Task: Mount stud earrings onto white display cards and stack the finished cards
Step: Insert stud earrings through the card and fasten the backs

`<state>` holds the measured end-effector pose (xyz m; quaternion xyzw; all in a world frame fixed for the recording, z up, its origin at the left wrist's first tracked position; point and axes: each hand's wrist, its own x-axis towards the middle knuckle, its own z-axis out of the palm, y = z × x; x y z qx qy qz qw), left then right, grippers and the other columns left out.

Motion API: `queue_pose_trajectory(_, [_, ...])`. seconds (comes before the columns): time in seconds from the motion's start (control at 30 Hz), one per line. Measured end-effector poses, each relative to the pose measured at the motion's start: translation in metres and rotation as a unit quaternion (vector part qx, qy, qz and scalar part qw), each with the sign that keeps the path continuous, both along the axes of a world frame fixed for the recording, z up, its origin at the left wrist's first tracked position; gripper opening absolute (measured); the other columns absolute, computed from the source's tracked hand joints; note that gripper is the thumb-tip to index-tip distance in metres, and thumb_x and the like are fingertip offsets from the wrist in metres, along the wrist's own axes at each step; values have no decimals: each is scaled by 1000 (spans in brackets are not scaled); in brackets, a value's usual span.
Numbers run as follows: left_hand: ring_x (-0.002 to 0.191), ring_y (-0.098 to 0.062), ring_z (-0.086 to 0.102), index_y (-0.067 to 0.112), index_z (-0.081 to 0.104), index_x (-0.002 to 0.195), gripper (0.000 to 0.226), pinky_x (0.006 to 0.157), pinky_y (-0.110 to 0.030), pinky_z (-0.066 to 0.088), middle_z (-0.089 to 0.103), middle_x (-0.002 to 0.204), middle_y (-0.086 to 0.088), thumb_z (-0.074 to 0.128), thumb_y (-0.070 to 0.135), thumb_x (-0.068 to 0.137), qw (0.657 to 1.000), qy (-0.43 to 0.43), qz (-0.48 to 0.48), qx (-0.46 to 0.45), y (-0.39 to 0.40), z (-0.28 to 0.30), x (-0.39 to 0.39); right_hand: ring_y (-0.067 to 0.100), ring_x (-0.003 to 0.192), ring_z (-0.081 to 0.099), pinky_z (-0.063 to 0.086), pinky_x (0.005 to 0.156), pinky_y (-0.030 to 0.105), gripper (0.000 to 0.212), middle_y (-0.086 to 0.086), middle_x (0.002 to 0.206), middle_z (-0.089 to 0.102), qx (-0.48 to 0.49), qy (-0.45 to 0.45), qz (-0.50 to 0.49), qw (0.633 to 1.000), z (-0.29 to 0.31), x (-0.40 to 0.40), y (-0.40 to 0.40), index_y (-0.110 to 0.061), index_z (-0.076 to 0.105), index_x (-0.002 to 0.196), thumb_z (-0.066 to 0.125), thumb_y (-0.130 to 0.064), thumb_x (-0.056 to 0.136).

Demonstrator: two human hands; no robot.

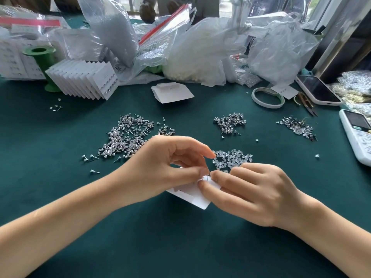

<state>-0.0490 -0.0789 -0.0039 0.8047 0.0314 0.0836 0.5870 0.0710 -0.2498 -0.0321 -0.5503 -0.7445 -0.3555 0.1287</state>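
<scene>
Green spool [43, 61]: upright at the far left of the table [60, 197], well beyond the left hand, partly behind the card stack.
Finished cards [84, 79]: a fanned stack of white cards standing on edge, far off to the left of both hands.
Large stud pile [128, 135]: loose stud earrings spread on the green cloth just beyond the left hand, its near edge hidden behind the knuckles.
Left hand [160, 169]: fingers curled, thumb and forefinger pinching the top edge of the white display card.
Left fingers [204, 151]: forefinger arched over the card, its tip close to the clear backs.
White display card [192, 192]: held tilted between the two hands, low over the table, lower corner pointing toward the person; a thin stud post stands up from its top edge where the fingertips meet.
Folded card [172, 93]: lies alone on the cloth, well beyond both hands.
Clear earring backs [232, 159]: small heap just beyond the right hand, near its knuckles.
Right hand [253, 191]: fingers curled together, thumb and forefinger pinched at the card's top edge by the post; whether they hold a back I cannot tell.
Smaller stud piles [230, 122]: two more heaps farther off, beyond and right of the right hand.
Tape roll [268, 97]: flat on the table, far right of the fingers.
Phone [318, 90]: lying beyond the tape, at the far right.
</scene>
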Motion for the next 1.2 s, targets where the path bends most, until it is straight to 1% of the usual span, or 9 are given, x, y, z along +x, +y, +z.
queue_pose_trajectory(0.07, [75,-19,68,16,70,99,25,65,-48,53,72,80,-2,70,-1,80,1000,0,-1,13,0,-1,0,19,47,43,39,39,29,26,3,67,65,-2,2,0,1000,0,0,0,-9,58,105,68,-3,82])
queue_pose_trajectory(0.17, [75,-12,68,17,70,99,26,73,-33,56,72,80,1,71,-1,79,999,-7,-6,45,0,-3,0,19,47,42,40,40,29,25,3,66,63,-4,4,-1,1000,-1,-1,-1,-10,60,103,68,-2,81])
queue_pose_trajectory(0.33, [76,-8,67,17,70,98,28,74,-28,55,71,81,4,70,-3,78,997,-18,-8,74,-1,-5,-1,19,47,40,40,40,30,33,3,65,62,-9,3,-10,1000,-1,-2,-1,-11,58,103,72,1,75])
queue_pose_trajectory(0.5, [75,-6,67,15,71,97,26,75,-14,49,71,81,5,70,-3,79,995,-31,-18,89,-1,-5,0,20,46,40,39,38,30,21,4,63,61,-12,13,-17,1000,2,-2,-1,-10,75,91,71,3,75])
queue_pose_trajectory(0.73, [76,-6,66,16,71,96,26,76,-12,48,70,80,7,70,-4,78,994,-41,-26,99,-1,-5,0,20,46,38,37,39,29,31,4,64,61,3,4,-21,1000,-1,-2,-1,-11,63,101,70,3,75])
queue_pose_trajectory(0.87, [74,-5,65,15,71,94,27,71,-9,46,70,78,6,68,-7,78,993,-33,-45,107,0,-1,1,20,47,37,36,38,29,29,4,63,61,11,0,-17,1000,-1,-2,-1,-12,67,99,69,4,75])
queue_pose_trajectory(1.0, [72,-8,65,14,70,94,34,71,-9,45,69,76,6,64,-15,77,990,-24,-70,117,2,1,2,19,47,35,33,39,28,28,1,61,60,29,-15,-21,999,-2,-2,0,-16,60,102,64,1,81])
queue_pose_trajectory(1.1, [74,-10,66,14,70,96,31,71,-11,47,70,78,5,66,-11,78,989,-16,-81,120,3,1,4,19,46,35,32,39,28,35,0,60,59,32,-21,-24,999,-2,-2,0,-19,61,102,70,1,74])
queue_pose_trajectory(1.2, [77,-13,68,13,70,96,28,77,-16,50,71,82,1,69,-8,78,987,-21,-92,132,3,3,6,19,46,34,32,38,27,36,0,59,59,21,-19,-28,999,-1,-4,1,-21,71,95,74,2,67])
